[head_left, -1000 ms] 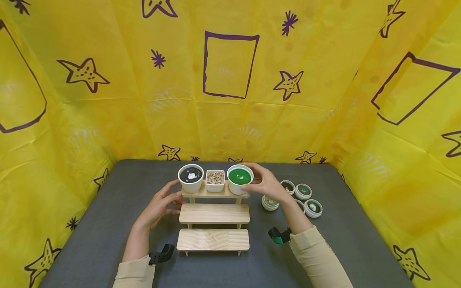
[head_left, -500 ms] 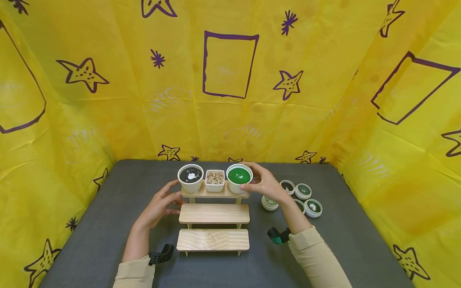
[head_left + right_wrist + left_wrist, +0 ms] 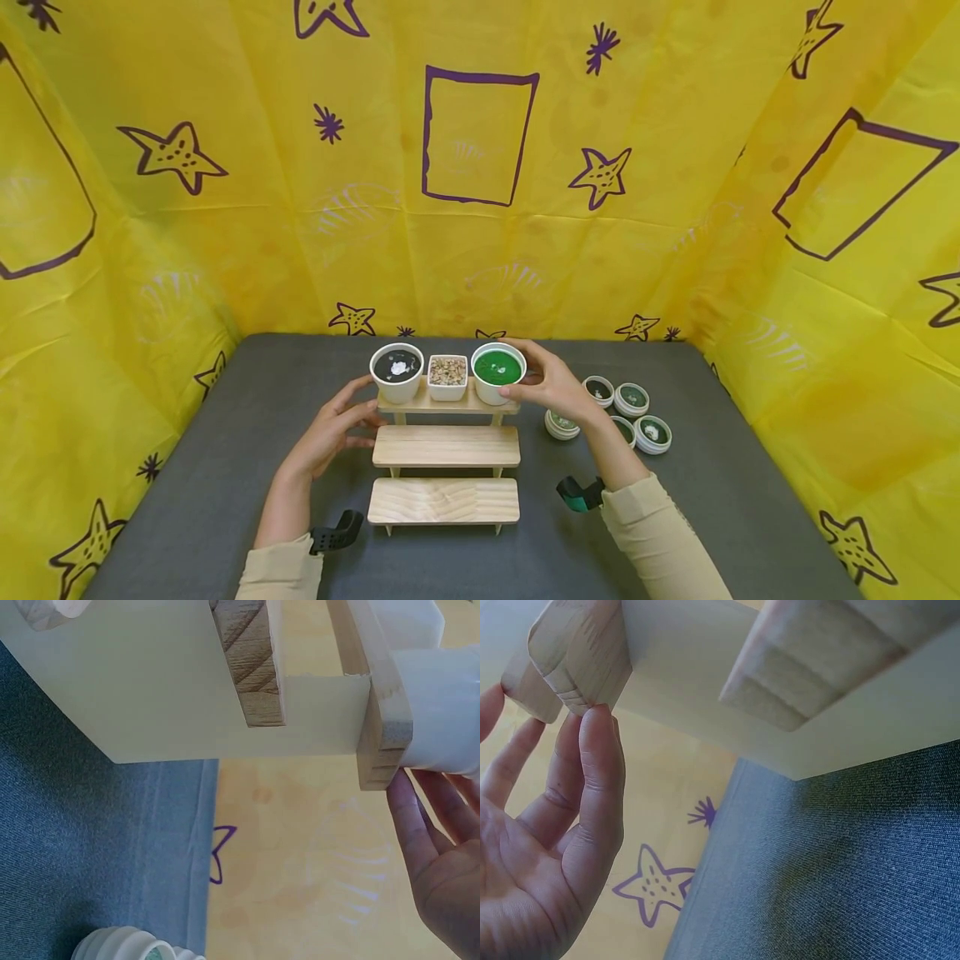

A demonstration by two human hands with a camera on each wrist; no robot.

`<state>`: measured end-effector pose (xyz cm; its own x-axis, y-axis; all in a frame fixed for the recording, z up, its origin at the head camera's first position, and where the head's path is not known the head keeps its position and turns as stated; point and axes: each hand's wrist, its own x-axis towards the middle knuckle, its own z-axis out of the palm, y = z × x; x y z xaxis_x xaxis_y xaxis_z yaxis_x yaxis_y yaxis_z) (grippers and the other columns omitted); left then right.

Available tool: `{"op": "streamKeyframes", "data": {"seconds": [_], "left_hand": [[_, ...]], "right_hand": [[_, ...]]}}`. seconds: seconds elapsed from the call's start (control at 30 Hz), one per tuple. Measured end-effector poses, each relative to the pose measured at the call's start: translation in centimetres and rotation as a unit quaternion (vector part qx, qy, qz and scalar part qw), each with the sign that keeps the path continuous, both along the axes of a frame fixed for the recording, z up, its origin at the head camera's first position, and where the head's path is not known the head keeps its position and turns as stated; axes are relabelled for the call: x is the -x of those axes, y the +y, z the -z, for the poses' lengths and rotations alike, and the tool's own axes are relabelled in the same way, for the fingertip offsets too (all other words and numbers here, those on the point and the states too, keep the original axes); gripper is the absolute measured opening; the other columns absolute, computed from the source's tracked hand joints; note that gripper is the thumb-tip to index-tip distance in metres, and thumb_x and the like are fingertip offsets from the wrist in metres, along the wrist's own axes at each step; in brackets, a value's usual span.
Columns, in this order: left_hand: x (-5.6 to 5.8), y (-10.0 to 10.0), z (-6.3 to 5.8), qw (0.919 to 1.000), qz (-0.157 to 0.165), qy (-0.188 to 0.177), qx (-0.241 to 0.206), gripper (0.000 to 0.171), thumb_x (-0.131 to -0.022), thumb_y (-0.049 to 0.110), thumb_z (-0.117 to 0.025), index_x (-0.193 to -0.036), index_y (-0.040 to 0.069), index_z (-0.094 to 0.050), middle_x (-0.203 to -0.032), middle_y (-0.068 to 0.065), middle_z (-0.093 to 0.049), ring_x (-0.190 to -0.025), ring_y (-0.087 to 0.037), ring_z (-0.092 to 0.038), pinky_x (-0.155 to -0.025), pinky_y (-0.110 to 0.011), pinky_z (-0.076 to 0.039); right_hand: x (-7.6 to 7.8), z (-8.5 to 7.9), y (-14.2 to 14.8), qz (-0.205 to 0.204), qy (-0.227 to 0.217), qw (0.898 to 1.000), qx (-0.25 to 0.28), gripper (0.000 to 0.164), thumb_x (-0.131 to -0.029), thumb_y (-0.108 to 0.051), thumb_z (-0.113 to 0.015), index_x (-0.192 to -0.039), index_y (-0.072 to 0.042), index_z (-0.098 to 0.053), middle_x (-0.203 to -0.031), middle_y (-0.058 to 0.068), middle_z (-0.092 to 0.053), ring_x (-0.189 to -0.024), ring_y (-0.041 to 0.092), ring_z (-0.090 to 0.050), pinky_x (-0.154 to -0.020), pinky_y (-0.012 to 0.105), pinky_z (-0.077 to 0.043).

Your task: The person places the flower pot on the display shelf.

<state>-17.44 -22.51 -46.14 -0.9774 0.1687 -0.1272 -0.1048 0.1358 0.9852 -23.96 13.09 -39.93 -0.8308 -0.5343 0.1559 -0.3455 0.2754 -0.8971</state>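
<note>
A three-tier wooden stand [image 3: 446,447] rests on the dark table. On its top tier sit a round white cup [image 3: 397,392] with dark filling, a square white bowl [image 3: 447,392] of pebble-like bits and a round white cup [image 3: 489,395] with green filling. My left hand [image 3: 327,435] is at the stand's left side; in the left wrist view, its nearly straight fingertips [image 3: 596,724] touch the wooden tier ends. At the stand's right end my right hand [image 3: 557,383] holds the green-filled cup, thumb in front and fingers round its far side.
Several small white round pots [image 3: 652,446] with green and dark contents are grouped on the table right of the stand, partly behind the right forearm. A yellow curtain [image 3: 480,258] with purple drawings surrounds the dark grey tabletop [image 3: 247,400].
The green-filled cup and right hand have shifted very slightly left since one second ago. The left hand and the stand stay in place.
</note>
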Motion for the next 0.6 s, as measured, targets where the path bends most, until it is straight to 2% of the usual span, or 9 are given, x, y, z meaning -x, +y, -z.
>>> {"op": "streamKeyframes", "data": {"seconds": [0.27,0.6], "left_hand": [[-0.04,0.02,-0.01,1.0,0.001,0.004,-0.001,0.06,-0.101,0.028,-0.054,-0.153,0.013,-0.026,-0.091,0.0,-0.068,-0.09,-0.016,-0.065,-0.08,-0.042,-0.059],[-0.06,0.07,-0.07,1.0,0.0,0.001,-0.001,0.06,-0.101,0.028,-0.054,-0.153,0.013,-0.026,-0.09,0.002,-0.069,-0.089,-0.014,-0.065,-0.078,-0.038,-0.058]], "right_hand": [[-0.09,0.11,0.0,-0.001,-0.001,1.0,0.008,0.075,-0.084,-0.017,-0.078,-0.148,-0.01,-0.042,-0.139,0.016,-0.056,-0.116,0.032,-0.063,-0.09,0.022,-0.054],[-0.17,0.4,0.2,-0.004,-0.008,1.0,0.023,0.077,-0.083,-0.02,-0.079,-0.149,-0.012,-0.041,-0.142,0.016,-0.054,-0.123,0.035,-0.06,-0.096,0.033,-0.055]]}}
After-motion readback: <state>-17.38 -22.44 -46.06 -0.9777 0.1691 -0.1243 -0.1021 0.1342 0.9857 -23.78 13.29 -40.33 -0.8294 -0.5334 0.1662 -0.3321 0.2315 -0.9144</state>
